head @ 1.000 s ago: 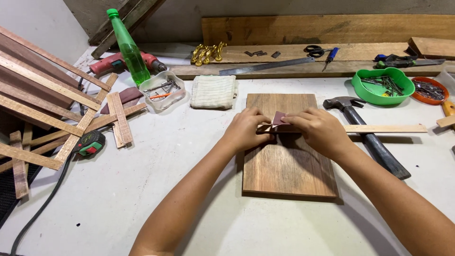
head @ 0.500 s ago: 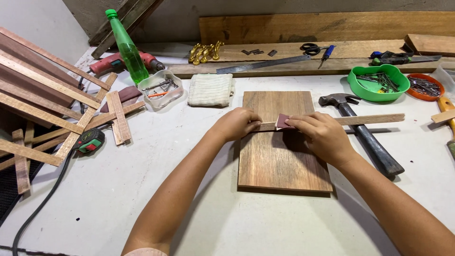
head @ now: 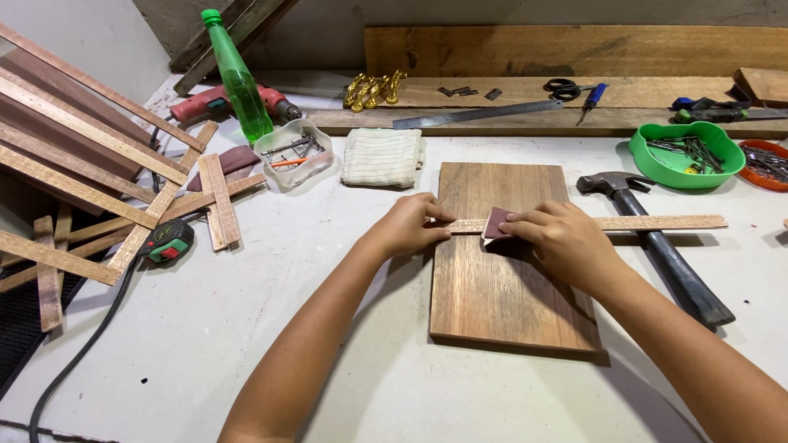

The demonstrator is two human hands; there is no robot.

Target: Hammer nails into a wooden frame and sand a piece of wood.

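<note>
**Both hands on a thin wooden strip**

Pinching the strip's near end, the left hand (head: pixel 406 226) pins a thin wooden strip (head: pixel 657 222) across a wooden board (head: pixel 501 287) at the view's centre. Right hand (head: pixel 558 242) presses folded sandpaper (head: pixel 497 223) onto the strip. At 3 o'clock lies a hammer (head: pixel 657 246); at 2 o'clock, a green bowl (head: pixel 685 168).

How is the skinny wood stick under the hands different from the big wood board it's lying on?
The thin wood strip is narrow and pale, while the wooden board is wide and darker brown. The strip lies crosswise and sticks out past the board's right edge over the hammer handle; the board lies flat on the table. The left hand and right hand touch the strip, not just the board. Both are flat sawn wood.
</note>
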